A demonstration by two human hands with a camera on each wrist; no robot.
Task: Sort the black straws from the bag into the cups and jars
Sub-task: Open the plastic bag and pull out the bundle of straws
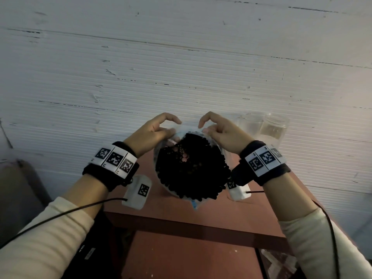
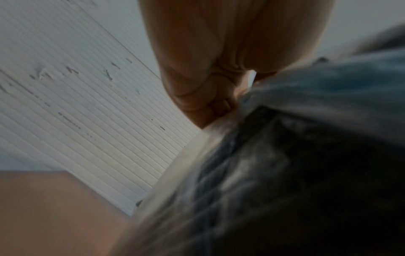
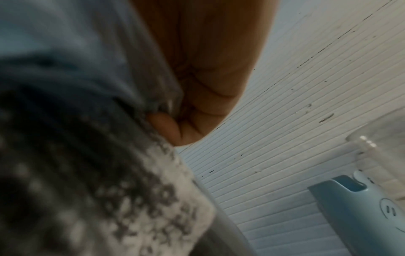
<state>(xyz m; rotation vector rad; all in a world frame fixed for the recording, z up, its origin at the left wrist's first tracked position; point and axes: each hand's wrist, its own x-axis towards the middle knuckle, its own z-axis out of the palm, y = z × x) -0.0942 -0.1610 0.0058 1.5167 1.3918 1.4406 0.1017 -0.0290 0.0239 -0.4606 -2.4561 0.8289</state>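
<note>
clear plastic bag (image 1: 218, 146), matt blk straws (image 1: 193, 170), clear plastic jar (image 1: 273, 127)

Head cam looks down; both wrist cams, close and blurry, share the bag (image 1: 191, 168).

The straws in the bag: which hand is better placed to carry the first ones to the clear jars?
Probably the right hand. Both hands pinch the rim of the bag of black straws, but the clear jars stand on the right hand's side, so the left hand can hold the bag.

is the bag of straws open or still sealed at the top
Open. In the head view the left hand and right hand pinch the bag mouth apart, and the black straws show end-on through the opening.
</note>
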